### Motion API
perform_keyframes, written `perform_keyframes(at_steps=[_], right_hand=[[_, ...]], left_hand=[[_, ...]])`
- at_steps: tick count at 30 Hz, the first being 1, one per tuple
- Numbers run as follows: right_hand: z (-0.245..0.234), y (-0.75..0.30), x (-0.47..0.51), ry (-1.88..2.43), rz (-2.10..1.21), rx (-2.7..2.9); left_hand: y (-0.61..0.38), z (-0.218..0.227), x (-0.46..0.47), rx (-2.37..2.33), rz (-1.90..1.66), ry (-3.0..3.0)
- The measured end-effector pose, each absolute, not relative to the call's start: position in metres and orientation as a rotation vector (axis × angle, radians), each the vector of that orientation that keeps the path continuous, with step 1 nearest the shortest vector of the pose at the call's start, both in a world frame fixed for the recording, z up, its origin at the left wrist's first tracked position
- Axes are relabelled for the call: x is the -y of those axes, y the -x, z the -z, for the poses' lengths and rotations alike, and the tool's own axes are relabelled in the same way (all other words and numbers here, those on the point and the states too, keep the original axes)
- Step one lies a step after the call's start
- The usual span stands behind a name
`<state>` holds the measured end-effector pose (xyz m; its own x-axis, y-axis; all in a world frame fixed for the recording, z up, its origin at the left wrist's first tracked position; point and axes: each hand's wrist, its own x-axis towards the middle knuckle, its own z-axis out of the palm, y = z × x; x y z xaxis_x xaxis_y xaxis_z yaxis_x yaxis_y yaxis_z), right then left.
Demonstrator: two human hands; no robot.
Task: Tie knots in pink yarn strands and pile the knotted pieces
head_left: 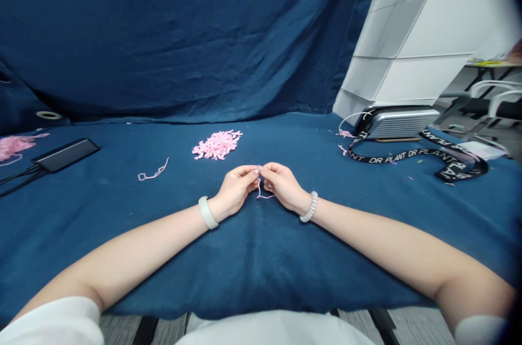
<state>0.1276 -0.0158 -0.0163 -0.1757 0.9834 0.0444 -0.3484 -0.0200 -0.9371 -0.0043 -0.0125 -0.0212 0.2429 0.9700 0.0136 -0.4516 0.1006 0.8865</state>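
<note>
Left hand and right hand together, fingertips pinching a short pink yarn strand, nearer us than the pile of pink yarn pieces and to its right; we rate a slack pinch the main risk, since it could let the thin strand slip onto the blue cloth

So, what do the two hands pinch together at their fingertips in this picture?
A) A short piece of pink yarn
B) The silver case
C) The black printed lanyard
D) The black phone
A. The left hand and the right hand meet at the fingertips on a short pink yarn strand, which dangles below them.
</note>
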Motion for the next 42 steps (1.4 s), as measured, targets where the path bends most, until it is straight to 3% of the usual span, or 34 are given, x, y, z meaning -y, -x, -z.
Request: perform_keyframes(at_steps=[42], right_hand=[[0.0194, -0.1279, 0.0126, 0.817, -1.501, 1.017]], left_hand=[[0.0040, 0.0208, 0.0114, -0.692, -1.172, -0.890]])
